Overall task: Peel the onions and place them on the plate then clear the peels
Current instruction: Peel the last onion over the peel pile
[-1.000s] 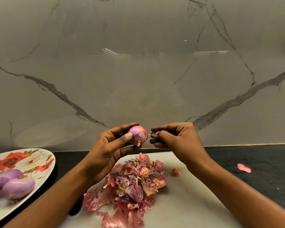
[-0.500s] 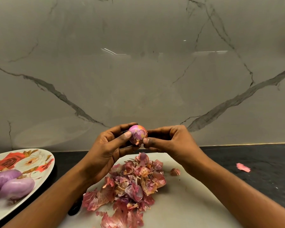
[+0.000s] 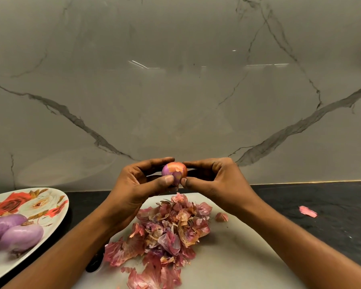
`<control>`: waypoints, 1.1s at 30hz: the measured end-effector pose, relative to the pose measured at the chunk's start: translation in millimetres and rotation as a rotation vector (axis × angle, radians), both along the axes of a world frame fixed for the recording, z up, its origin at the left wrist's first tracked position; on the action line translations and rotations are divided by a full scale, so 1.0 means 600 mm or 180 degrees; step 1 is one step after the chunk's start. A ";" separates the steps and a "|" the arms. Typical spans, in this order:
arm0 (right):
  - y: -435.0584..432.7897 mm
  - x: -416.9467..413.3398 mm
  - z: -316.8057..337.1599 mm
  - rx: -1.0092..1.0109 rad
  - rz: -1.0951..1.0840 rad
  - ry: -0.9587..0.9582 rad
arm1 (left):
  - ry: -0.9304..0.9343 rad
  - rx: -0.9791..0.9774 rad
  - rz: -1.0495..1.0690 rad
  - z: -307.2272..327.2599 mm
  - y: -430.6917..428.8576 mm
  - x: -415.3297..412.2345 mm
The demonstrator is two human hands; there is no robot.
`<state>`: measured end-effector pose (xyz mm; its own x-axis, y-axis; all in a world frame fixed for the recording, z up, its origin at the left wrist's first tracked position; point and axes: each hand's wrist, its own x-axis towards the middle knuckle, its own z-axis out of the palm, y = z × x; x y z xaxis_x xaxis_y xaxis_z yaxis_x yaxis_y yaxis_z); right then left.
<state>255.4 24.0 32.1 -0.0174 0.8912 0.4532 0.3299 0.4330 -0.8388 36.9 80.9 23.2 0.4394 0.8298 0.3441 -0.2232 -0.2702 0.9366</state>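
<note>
Hovering above a heap of peels, a small onion (image 3: 174,171) sits between the person's two hands, in front of the marble wall (image 3: 175,90) and over the far edge of the white cutting board (image 3: 238,257). Its skin is patchy. A dry orange-brown layer with a ragged torn edge covers the top and right side, while glossy purple flesh shows on the left and lower part. A thin shred hangs from its underside.

The left hand (image 3: 138,184) grips the onion from the left, its fingers (image 3: 154,161) curled over the top and behind, the thumb pressed against the lower front. The right hand (image 3: 215,180) closes on it from the right, with the forefinger lying along the top and the thumb tip pinching the lower right edge, just beside the left thumb.

Below, the pile of peels (image 3: 167,232) lies on the board: pink, purple and tan papery flakes, crumpled and overlapping, spreading toward the near edge. One small curled scrap (image 3: 221,216) lies just beside the pile on its right. A pink scrap (image 3: 307,211) lies well apart on the dark desk (image 3: 331,230) to the right.

At the left, a white plate (image 3: 56,207) printed with red flowers rests on the desk beside the board. On its near part lie peeled onions (image 3: 19,234), smooth and pale purple, touching one another and partly cut off by the edge of view.
</note>
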 end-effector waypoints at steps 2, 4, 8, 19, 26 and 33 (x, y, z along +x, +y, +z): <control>-0.001 -0.002 -0.001 0.0070 -0.0024 -0.0088 | 0.0037 0.0037 0.0054 -0.001 0.001 0.000; -0.002 -0.002 -0.001 0.0164 -0.0060 -0.0162 | 0.0056 0.0053 0.0087 -0.001 0.001 -0.001; -0.002 -0.002 -0.003 0.0312 -0.0109 -0.0364 | 0.0079 0.0113 0.0112 -0.002 0.002 -0.002; 0.003 0.006 -0.007 0.0867 -0.0173 -0.0459 | 0.0080 0.0107 0.0000 0.000 -0.002 0.000; 0.014 0.011 -0.013 0.0705 -0.0595 -0.0504 | 0.0237 0.0182 0.0060 0.001 -0.002 -0.001; 0.011 0.010 -0.009 0.0265 -0.0315 -0.0226 | 0.0329 0.0299 0.0182 0.001 0.001 -0.006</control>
